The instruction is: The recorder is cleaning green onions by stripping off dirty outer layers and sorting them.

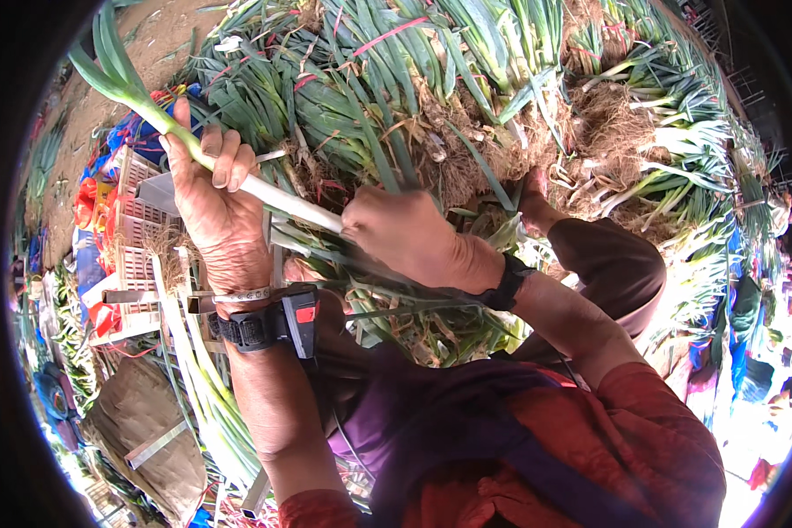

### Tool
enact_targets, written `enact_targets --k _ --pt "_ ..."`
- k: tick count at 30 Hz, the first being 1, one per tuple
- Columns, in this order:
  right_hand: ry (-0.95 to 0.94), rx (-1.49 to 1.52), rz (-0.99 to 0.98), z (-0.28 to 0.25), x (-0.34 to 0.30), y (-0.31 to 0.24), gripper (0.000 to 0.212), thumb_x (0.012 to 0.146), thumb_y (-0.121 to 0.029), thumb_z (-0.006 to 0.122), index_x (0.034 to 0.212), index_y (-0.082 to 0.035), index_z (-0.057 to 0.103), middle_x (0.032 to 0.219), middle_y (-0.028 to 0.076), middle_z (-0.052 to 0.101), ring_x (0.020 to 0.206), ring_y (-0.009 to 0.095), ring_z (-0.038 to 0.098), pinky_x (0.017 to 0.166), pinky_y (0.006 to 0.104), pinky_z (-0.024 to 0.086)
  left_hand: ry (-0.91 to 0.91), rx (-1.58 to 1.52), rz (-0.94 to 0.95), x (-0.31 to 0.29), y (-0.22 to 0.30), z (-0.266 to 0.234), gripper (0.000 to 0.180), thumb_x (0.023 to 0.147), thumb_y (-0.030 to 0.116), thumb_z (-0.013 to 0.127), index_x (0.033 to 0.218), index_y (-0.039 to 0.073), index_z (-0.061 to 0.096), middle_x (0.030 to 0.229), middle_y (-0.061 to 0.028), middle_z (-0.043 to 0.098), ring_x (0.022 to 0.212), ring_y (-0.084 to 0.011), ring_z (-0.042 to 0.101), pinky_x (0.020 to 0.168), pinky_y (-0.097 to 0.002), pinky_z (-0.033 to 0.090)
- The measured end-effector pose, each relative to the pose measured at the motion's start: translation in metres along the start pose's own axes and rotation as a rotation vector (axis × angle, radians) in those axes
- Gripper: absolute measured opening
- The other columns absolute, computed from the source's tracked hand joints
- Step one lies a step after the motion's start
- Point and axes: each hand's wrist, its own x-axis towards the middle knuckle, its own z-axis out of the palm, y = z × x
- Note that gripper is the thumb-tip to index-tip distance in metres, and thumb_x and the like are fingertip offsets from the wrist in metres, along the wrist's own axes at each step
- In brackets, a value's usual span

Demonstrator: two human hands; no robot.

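- Leek [264,192]: long white stalk, green leaves fanning out past the left hand [216,207], held up between both hands.
- Left hand wrapped tight round the stalk's upper part, fingers curled over it, wrist upright with bangle and strapped band.
- Right hand [405,233] closed in a fist on the stalk's white end, knuckles toward camera.
- Behind the grip: big heap of leeks [466,97], roots and dirt showing.
- Beside the left wrist: pale crates [136,255]; below it, loose leeks [207,378].

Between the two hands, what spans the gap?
In the head view, the white stalk of one green onion runs from the left hand to the right hand; both grip it.
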Motion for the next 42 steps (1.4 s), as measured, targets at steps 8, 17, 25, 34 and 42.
enact_targets --k 8,17,25,34,42 --pt "0.135 0.479 0.301 -0.012 -0.017 0.006 0.012 0.080 -0.008 0.063 0.087 -0.005 0.054 0.075 0.006 0.057 0.061 0.019 0.058 0.051 0.0310 0.046 0.001 0.023 0.053 0.000 0.012 -0.008 0.036 0.097 0.029 0.048 0.123 0.006 0.052 0.071 -0.0022 0.046 0.052 -0.0073 0.033 0.041 -0.0188 0.028" --pt "-0.352 -0.328 -0.076 -0.022 -0.007 -0.014 0.028 0.076 -0.014 0.065 0.100 -0.004 0.053 0.095 0.011 0.056 0.085 0.027 0.060 0.066 0.0357 0.050 0.013 0.066 -0.025 0.003 0.000 -0.003 0.038 0.098 0.029 0.045 0.127 0.005 0.046 0.069 -0.0010 0.041 0.050 -0.0067 0.031 0.042 -0.0197 0.029" --pt "-0.293 0.324 0.010 -0.030 -0.011 -0.015 0.021 0.086 -0.016 0.059 0.100 -0.002 0.052 0.087 0.012 0.054 0.081 0.030 0.058 0.066 0.0377 0.046 -0.079 -0.021 -0.174 0.007 0.008 -0.005 0.041 0.099 0.028 0.042 0.131 0.002 0.041 0.068 -0.0012 0.039 0.048 -0.0060 0.031 0.039 -0.0187 0.029" --pt "-0.490 -0.151 -0.151 -0.029 -0.117 0.010 0.032 0.080 -0.006 0.056 0.111 -0.006 0.050 0.102 0.012 0.055 0.080 0.026 0.062 0.060 0.0333 0.047 -0.097 0.176 0.025 0.017 0.055 -0.028 0.041 0.096 0.027 0.049 0.126 0.000 0.046 0.066 0.0001 0.040 0.049 -0.0053 0.030 0.037 -0.0184 0.026" --pt "-0.353 0.005 0.230 -0.033 -0.090 0.018 0.009 0.085 -0.012 0.059 0.086 -0.004 0.054 0.073 0.014 0.055 0.065 0.033 0.059 0.055 0.0418 0.045 -0.030 0.265 0.142 0.005 0.051 -0.027 0.042 0.094 0.030 0.052 0.124 0.001 0.048 0.067 -0.0009 0.041 0.050 -0.0064 0.032 0.042 -0.0191 0.031"
